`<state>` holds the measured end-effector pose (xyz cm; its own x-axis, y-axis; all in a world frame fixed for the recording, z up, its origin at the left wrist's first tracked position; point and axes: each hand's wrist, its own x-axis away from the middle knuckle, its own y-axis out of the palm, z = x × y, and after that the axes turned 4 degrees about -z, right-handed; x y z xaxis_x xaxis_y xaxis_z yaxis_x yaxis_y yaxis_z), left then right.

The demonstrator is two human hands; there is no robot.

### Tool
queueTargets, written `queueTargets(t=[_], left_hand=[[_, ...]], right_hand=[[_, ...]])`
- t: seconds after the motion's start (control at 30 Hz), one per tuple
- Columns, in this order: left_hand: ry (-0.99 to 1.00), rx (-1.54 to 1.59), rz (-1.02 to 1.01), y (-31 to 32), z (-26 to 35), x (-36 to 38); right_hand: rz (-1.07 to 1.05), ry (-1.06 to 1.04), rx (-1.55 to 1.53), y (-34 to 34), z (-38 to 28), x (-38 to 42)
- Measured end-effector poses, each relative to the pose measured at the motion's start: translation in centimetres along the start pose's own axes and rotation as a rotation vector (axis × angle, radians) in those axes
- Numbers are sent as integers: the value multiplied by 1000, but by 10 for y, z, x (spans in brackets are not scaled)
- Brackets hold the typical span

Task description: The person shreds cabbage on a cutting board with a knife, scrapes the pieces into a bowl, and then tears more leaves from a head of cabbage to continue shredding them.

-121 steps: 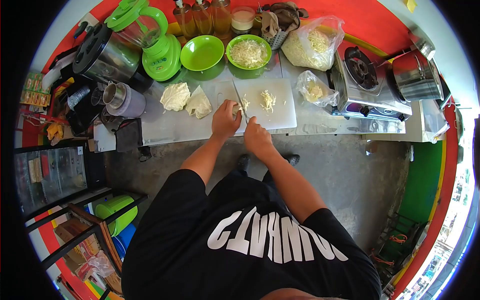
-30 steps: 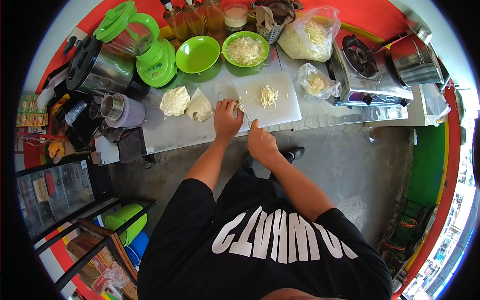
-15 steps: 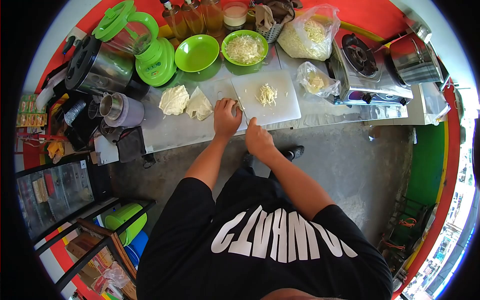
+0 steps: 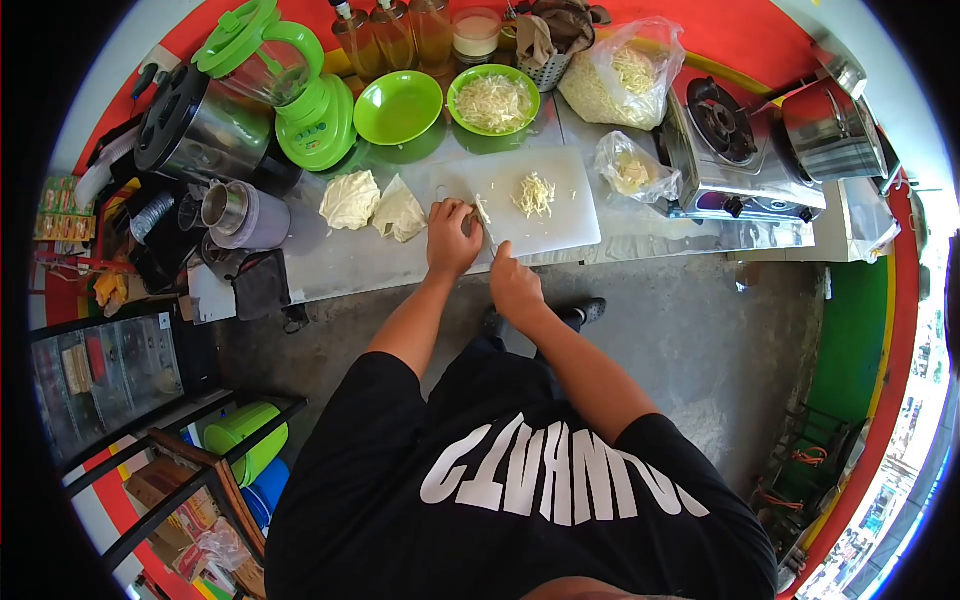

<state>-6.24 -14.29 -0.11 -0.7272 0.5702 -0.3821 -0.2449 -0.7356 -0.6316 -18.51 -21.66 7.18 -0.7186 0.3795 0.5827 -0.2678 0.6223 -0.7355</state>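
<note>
My right hand (image 4: 517, 285) is closed round the handle of a knife (image 4: 488, 236), whose blade lies over the left part of the white cutting board (image 4: 565, 215). Beside the blade, my left hand (image 4: 453, 238) has its fingers curled on a pale piece of cabbage, mostly hidden under them. A thin pale strip (image 4: 482, 208) shows at the blade. Shredded cabbage (image 4: 535, 195) lies in a small heap mid-board. Left of my left hand are a cabbage chunk (image 4: 350, 200) and a loose cabbage leaf (image 4: 399, 210).
Behind the board stand a green bowl (image 4: 398, 108) and another green bowl (image 4: 538, 106) with shreds in it. A bag of shredded cabbage (image 4: 605, 95), a small plastic bag (image 4: 632, 168) and a gas stove (image 4: 745, 185) are rightward. A green blender (image 4: 315, 125) stands at left.
The knife and my right hand have shifted slightly toward me. A pale strip now shows more plainly beside the blade. My left hand stays nearly in place, and the whole view has shifted slightly.
</note>
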Motion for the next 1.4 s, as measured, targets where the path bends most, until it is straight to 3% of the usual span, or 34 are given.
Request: queueTargets(t=[0.13,0.2,0.4,0.63,0.8,1.0,1.4], left_hand=[[-6,4,5,2,0,0],[-12,-3,1,0,1,0],[-37,14,0,-2,2,-1],[-6,37,34,1,-2,2],[-46,24,67,2,-2,0],[-11,29,59,-1,-3,1],[-2,48,79,2,-6,0]], right_hand=[[39,-34,-29,-20,-6,-12],[2,-62,96,-29,-8,-11],[-3,-3,-4,-3,-4,-4],[12,-95,32,-22,-5,-11],[15,0,33,2,-3,-3],[3,-86,-29,-28,-11,-14],[48,-44,-29,-5,-4,-13]])
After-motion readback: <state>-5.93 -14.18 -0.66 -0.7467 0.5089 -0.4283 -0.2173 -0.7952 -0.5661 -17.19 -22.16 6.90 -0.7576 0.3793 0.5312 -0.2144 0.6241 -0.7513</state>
